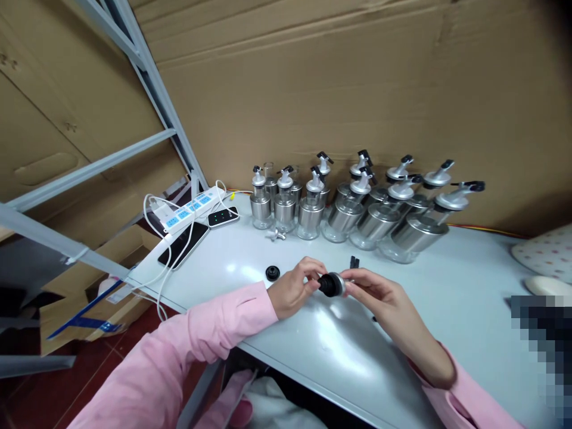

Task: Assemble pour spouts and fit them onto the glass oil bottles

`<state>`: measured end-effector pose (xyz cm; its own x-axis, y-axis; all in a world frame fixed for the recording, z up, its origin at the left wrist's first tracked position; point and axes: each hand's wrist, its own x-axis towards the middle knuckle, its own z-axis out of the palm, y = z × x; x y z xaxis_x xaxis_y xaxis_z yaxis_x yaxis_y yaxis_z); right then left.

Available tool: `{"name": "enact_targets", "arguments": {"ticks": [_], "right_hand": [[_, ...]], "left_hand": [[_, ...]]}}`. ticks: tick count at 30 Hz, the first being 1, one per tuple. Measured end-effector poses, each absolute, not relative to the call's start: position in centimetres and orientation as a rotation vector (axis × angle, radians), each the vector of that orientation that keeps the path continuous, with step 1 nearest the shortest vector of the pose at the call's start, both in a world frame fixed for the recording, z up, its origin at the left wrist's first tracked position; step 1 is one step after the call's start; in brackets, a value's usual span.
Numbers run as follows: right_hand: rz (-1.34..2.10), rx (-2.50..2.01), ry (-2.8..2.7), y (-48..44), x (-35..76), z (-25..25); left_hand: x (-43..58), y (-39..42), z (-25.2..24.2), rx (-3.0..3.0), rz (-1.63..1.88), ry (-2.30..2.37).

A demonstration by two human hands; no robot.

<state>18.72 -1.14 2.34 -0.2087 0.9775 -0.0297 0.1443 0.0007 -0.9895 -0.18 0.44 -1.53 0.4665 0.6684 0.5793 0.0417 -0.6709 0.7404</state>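
Note:
Over the table, both hands hold one bottle pourer spout [333, 285] with a black ribbed stopper and a silver cap. My left hand [292, 289] pinches the narrow tip of the black stopper. The silver end is between the thumb and fingers of my right hand [379, 295], which partly hides it. Just beyond the right fingers a small black piece [354, 261] shows; whether it belongs to the spout I cannot tell. A round black rubber stopper [272, 273] lies left of my left hand. Farther back lies a small silver spout part [276, 235].
Several glass and steel bottles [310, 214] with pourer tops stand in rows before the cardboard wall [348, 77]. Leftward are a power strip [192, 208], a phone [183, 245], a small device with green lights [223, 217] and loose white cables. A dotted container [547, 253] stands far right.

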Motion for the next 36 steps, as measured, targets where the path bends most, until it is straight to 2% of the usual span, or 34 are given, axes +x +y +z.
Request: {"name": "enact_targets", "arguments": {"ticks": [6, 14, 22, 28, 36], "right_hand": [[1.331, -1.190, -1.489, -1.1, 18.8, 2.2], [1.038, -1.238, -1.610, -1.0, 18.7, 1.6], [1.422, -1.113, -1.620, -1.9, 18.1, 1.4], [1.130, -1.245, -1.716, -1.8, 18.0, 1.2], [1.055, -1.227, -1.777, -2.0, 18.0, 1.5]], "left_hand": [[-0.7, 0.1, -1.0, 2.067, 0.888, 0.721], [-0.4, 0.0, -0.4, 2.153, 0.927, 0.679], [-0.5, 0.5, -1.2, 2.171, 0.925, 0.804], [-0.5, 0.5, -1.2, 2.174, 0.900, 0.791], [-0.4, 0.3, -1.1, 2.166, 0.861, 0.784]]}}
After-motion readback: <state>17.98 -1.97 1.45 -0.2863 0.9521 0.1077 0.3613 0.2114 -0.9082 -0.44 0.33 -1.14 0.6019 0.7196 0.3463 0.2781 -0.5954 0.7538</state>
